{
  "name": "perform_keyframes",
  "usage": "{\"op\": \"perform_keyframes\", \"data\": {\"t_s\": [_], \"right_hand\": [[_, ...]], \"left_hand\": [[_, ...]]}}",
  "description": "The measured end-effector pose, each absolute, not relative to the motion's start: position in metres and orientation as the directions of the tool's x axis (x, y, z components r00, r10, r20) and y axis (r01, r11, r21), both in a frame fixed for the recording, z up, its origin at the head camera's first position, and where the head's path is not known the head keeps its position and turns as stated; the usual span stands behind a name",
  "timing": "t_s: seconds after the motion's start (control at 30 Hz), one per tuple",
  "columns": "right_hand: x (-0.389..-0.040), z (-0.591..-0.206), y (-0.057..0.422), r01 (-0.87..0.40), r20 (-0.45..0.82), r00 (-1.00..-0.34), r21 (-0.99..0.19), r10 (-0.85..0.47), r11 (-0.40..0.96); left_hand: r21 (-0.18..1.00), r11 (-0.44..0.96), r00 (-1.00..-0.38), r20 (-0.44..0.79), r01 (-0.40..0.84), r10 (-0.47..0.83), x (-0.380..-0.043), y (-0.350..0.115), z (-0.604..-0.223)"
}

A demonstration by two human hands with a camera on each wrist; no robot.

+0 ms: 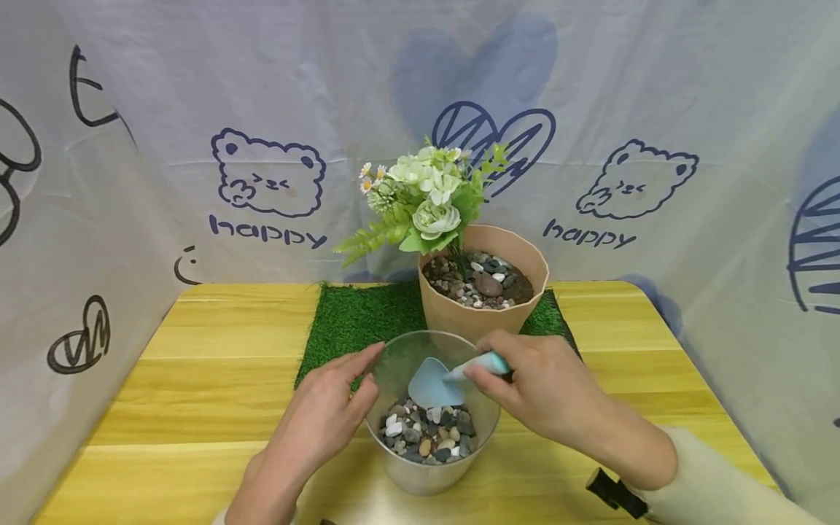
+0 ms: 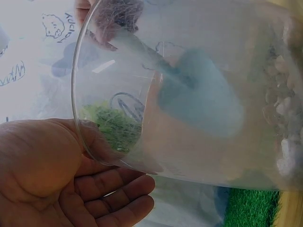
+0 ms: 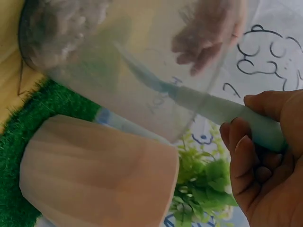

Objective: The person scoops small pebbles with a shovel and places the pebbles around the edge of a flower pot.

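My right hand (image 1: 545, 383) grips the handle of a light blue toy shovel (image 1: 436, 383). Its blade hangs inside a clear plastic bucket (image 1: 426, 477), tip down over the pebbles (image 1: 426, 437) at the bottom. Through the bucket's wall the shovel blade (image 2: 203, 92) shows in the left wrist view. In the right wrist view, thumb and fingers curl round the pale handle (image 3: 213, 106). Beside the bucket's left rim is my left hand (image 1: 328, 401), fingertips right at the wall; in its wrist view the fingers (image 2: 118, 194) lie loosely extended along the outside.
Behind the bucket stands a peach-coloured flowerpot (image 1: 479, 313) with soil, stones and artificial flowers (image 1: 433, 197). It sits on a green turf mat (image 1: 361, 321) on a wooden table (image 1: 197, 408). A printed cloth (image 1: 367, 65) hangs behind and at both sides.
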State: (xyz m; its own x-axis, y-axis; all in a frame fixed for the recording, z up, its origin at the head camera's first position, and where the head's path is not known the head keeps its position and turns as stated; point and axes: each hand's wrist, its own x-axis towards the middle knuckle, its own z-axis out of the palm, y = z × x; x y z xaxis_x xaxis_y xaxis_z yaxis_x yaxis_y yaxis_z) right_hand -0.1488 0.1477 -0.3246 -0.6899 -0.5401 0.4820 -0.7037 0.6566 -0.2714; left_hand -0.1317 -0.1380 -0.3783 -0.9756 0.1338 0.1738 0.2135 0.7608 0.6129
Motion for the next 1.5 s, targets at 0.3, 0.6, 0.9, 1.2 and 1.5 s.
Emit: {"op": "perform_keyframes", "data": {"t_s": [0.3,0.6,0.9,1.2,1.5], "right_hand": [[-0.155,-0.349,0.141,-0.775,0.579,-0.524,-0.02,-0.625,0.631],[-0.157,-0.354,0.139,-0.764,0.55,-0.539,0.001,-0.638,0.646],[-0.155,-0.358,0.127,-0.729,0.45,-0.623,-0.036,-0.64,0.684],[-0.153,-0.355,0.121,-0.825,0.393,-0.544,-0.091,-0.741,0.557],[-0.163,-0.335,0.125,-0.793,0.176,-0.609,-0.173,-0.774,0.584]], "left_hand": [[0.601,0.765,-0.971,0.193,0.232,0.143,-0.133,-0.137,-0.378],[0.605,0.765,-0.974,0.175,0.222,0.144,-0.134,-0.138,-0.377],[0.604,0.765,-0.974,0.17,0.222,0.148,-0.134,-0.138,-0.378],[0.609,0.759,-0.972,0.184,0.23,0.146,-0.133,-0.138,-0.379],[0.606,0.761,-0.972,0.184,0.23,0.148,-0.133,-0.138,-0.378]]}}
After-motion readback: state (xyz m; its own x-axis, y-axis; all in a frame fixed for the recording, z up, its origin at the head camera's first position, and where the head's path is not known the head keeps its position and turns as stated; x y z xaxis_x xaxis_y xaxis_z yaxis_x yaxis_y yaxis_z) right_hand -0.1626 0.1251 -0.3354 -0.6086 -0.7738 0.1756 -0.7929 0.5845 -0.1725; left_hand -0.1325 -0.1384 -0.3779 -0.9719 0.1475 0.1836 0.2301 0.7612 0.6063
